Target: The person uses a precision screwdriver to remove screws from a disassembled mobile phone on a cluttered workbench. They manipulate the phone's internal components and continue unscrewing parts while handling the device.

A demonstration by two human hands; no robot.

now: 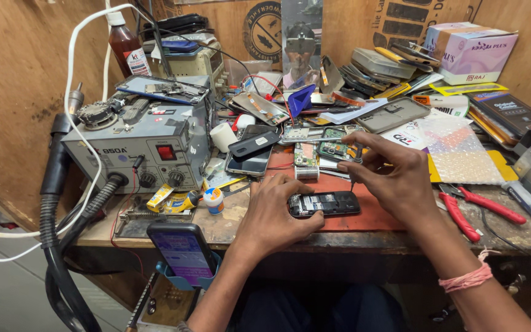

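Note:
A small black phone [326,203] with its casing off lies on a red mat [376,215] near the bench's front edge. My left hand [276,212] holds the phone's left end down on the mat. My right hand [390,175] hovers just above and to the right of the phone, fingers pinched on a thin screwdriver [355,167] that points down toward the phone's right end. Green circuit boards [334,142] and phone parts lie just behind the mat.
A grey hot-air rework station [149,138] with a black hose [62,246] fills the left of the bench. A lit smartphone [182,249] stands in a blue holder at the front. Red-handled pliers [474,209] lie at right. Boxes [471,49], phones and a brown bottle [127,49] crowd the back.

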